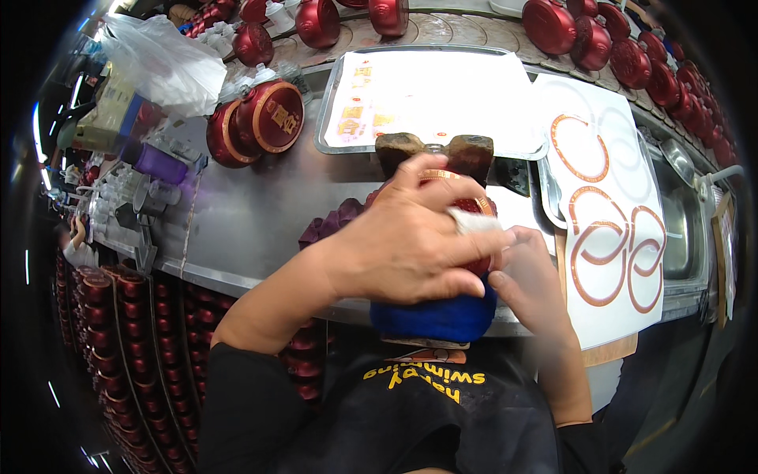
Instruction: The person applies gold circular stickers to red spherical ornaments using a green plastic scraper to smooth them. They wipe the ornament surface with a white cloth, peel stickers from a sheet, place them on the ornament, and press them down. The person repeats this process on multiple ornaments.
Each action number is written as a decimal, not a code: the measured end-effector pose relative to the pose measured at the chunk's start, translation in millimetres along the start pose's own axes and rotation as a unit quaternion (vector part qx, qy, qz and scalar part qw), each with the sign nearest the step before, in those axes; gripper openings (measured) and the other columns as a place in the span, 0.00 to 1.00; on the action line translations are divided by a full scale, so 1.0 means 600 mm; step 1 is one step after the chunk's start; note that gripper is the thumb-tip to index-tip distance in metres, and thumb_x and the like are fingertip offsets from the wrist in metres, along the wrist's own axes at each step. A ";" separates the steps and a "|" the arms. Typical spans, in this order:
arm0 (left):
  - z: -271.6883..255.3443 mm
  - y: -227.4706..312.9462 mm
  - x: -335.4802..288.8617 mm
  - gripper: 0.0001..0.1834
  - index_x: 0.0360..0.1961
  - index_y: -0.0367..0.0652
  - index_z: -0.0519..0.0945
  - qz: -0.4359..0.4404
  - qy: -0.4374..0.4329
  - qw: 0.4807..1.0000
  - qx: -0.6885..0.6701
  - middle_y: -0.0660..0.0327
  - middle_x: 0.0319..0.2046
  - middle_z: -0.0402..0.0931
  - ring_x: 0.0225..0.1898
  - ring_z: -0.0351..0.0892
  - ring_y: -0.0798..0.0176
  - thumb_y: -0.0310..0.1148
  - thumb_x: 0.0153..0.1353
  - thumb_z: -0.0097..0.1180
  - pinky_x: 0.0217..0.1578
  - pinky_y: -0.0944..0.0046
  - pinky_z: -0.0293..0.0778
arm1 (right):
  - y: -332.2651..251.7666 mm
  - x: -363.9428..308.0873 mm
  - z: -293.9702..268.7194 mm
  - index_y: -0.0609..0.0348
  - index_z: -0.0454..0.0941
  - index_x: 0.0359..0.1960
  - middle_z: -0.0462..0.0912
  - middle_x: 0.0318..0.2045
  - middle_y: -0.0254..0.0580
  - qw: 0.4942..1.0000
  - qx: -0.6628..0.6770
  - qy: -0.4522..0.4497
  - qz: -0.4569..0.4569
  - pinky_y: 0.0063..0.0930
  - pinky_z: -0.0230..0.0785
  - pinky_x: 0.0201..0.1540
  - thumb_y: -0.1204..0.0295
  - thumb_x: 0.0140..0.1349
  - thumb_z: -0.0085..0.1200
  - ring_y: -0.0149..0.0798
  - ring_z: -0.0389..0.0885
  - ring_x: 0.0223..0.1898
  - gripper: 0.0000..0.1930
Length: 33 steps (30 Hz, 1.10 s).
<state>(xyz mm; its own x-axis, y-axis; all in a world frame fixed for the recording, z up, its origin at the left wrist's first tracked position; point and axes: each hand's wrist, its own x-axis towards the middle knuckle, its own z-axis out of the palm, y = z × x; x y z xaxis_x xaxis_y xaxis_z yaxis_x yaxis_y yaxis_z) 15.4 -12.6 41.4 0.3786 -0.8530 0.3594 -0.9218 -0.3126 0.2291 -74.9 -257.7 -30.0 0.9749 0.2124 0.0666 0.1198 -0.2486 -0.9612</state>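
A glossy red round vessel with a gold-lettered ring decal lies in front of me, largely hidden under my hands. It rests between a dark brown two-lobed support and a blue cloth pad. My left hand reaches across its top, fingers bent, with a small white piece between them; its kind is unclear. At the vessel's right edge, my right hand has thumb and fingers drawn together near the left fingertips. Whatever it pinches is hidden.
A metal tray with a white decal sheet lies beyond. White sheets with red ring decals are at right, before a sink. Two finished red vessels, a purple bottle and a plastic bag stand left. Red vessels line the back.
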 end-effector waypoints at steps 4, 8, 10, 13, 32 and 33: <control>-0.012 -0.024 -0.011 0.30 0.62 0.52 0.82 -0.054 0.045 0.996 0.063 0.61 0.33 0.86 0.66 0.69 0.53 0.61 0.73 0.46 0.71 0.42 0.46 | -0.006 -0.004 0.006 0.62 0.80 0.39 0.71 0.54 0.47 1.000 -0.013 0.000 -0.022 0.34 0.66 0.60 0.75 0.63 0.63 0.42 0.72 0.58 0.06; 0.011 -0.013 -0.009 0.28 0.59 0.52 0.84 -0.036 0.051 0.993 0.098 0.60 0.41 0.87 0.66 0.68 0.53 0.60 0.71 0.50 0.71 0.41 0.46 | -0.024 -0.013 0.001 0.62 0.80 0.39 0.71 0.54 0.48 0.999 0.027 -0.016 0.010 0.34 0.67 0.59 0.74 0.65 0.63 0.42 0.72 0.57 0.06; 0.016 -0.007 -0.006 0.28 0.59 0.52 0.84 -0.039 0.047 0.993 0.101 0.61 0.41 0.87 0.67 0.67 0.53 0.59 0.70 0.52 0.71 0.40 0.46 | -0.030 -0.017 -0.001 0.62 0.80 0.39 0.71 0.54 0.48 0.999 0.043 -0.022 0.021 0.33 0.67 0.59 0.74 0.66 0.62 0.41 0.72 0.57 0.05; 0.016 -0.002 0.000 0.27 0.57 0.52 0.84 -0.041 0.035 0.993 0.103 0.61 0.40 0.87 0.67 0.66 0.54 0.57 0.68 0.57 0.71 0.40 0.46 | -0.031 -0.020 0.002 0.63 0.80 0.39 0.71 0.54 0.48 0.998 0.055 -0.017 0.026 0.33 0.67 0.59 0.75 0.67 0.60 0.41 0.72 0.57 0.04; 0.014 0.002 0.010 0.25 0.55 0.53 0.84 -0.030 0.020 0.996 0.080 0.61 0.47 0.86 0.67 0.67 0.53 0.57 0.66 0.58 0.71 0.39 0.46 | -0.030 -0.029 0.021 0.62 0.84 0.37 0.72 0.50 0.50 0.997 -0.058 -0.004 -0.059 0.35 0.71 0.54 0.75 0.63 0.64 0.44 0.75 0.55 0.04; 0.015 0.004 0.011 0.25 0.55 0.53 0.84 -0.035 0.012 0.996 0.082 0.61 0.49 0.86 0.67 0.67 0.53 0.57 0.66 0.59 0.71 0.39 0.47 | -0.028 -0.030 0.022 0.62 0.84 0.38 0.72 0.50 0.49 0.996 -0.069 -0.002 -0.065 0.35 0.71 0.53 0.75 0.63 0.65 0.44 0.75 0.54 0.05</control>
<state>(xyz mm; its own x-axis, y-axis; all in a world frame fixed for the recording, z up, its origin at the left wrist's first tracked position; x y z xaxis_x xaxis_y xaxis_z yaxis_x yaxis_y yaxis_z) 14.6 -22.5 36.3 0.4416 -0.8174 0.3700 -0.8940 -0.4357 0.1046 -96.7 -244.6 -18.5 0.9490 0.2545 0.1860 0.2690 -0.3461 -0.8988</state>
